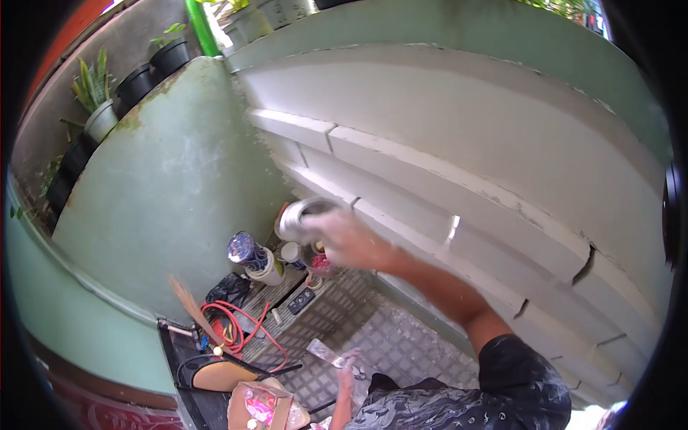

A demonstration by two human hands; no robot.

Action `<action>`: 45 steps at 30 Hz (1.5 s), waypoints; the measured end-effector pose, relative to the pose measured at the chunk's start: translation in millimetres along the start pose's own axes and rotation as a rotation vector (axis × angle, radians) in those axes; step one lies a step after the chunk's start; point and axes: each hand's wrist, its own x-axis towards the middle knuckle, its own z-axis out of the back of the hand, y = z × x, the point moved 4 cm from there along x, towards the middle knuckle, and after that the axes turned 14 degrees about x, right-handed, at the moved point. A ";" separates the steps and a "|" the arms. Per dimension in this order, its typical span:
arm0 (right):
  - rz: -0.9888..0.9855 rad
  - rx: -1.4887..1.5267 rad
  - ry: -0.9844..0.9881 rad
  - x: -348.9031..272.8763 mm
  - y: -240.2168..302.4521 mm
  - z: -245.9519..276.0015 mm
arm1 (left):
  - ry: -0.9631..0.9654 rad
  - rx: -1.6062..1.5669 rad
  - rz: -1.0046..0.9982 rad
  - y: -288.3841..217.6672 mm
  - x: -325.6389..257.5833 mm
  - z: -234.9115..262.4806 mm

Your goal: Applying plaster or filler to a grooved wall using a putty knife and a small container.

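Observation:
My right hand, dusty and blurred by motion, reaches far out with its fingers closed on the rim of a silvery-white open can. That can is tilted over the wooden bench, near the corner of the walls. Low in the view, my left hand grips a putty knife with a wide pale blade, its handle mostly hidden by the fingers. Beneath the can stand a small white-lidded pot and a container with pink bits.
A paint-smeared blue tin sits on a white bucket. A dark power strip and red hose lie on the bench. A cardboard box is low left. Potted plants line the green wall; white ledges run along the right.

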 end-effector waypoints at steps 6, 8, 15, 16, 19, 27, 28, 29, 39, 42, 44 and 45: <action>-0.501 0.531 0.078 -129.4 18.7 6.5 | 0.013 -0.242 0.007 -133.7 7.1 -41.8; -0.529 0.962 -0.284 -162.0 18.2 16.0 | 0.057 -0.254 -0.186 -162.9 16.1 -51.1; -0.616 1.020 -0.456 -228.8 30.5 47.8 | 0.160 -0.120 -0.195 -206.8 21.7 -109.6; -0.625 1.024 -0.463 -236.2 32.5 52.8 | 0.212 -0.134 -0.120 -216.4 13.6 -120.3; -0.680 1.046 -0.511 -257.2 47.5 72.0 | 0.169 -0.031 -0.187 -206.2 6.2 -141.0; -0.636 0.792 -0.506 -317.6 76.6 116.3 | 0.280 0.063 -0.128 -206.1 -32.1 -199.2; -0.628 0.781 -0.513 -325.3 79.8 119.0 | 0.292 0.059 -0.137 -206.4 -39.0 -203.5; -0.722 0.790 -0.574 -341.9 77.8 120.8 | 0.307 0.010 -0.082 -198.9 -47.1 -210.0; -0.751 0.572 -0.708 -395.8 143.2 144.2 | 0.632 0.028 -0.480 -186.8 -82.8 -241.7; -0.667 0.290 -0.606 -391.0 165.0 149.7 | 0.742 -0.484 0.046 -175.4 -97.0 -250.3; -0.615 0.290 -0.620 -398.0 167.0 146.5 | 0.769 -0.521 0.100 -179.9 -103.9 -258.3; -0.615 0.279 -0.631 -399.3 170.5 146.8 | 0.716 -0.379 0.012 -185.7 -105.9 -260.2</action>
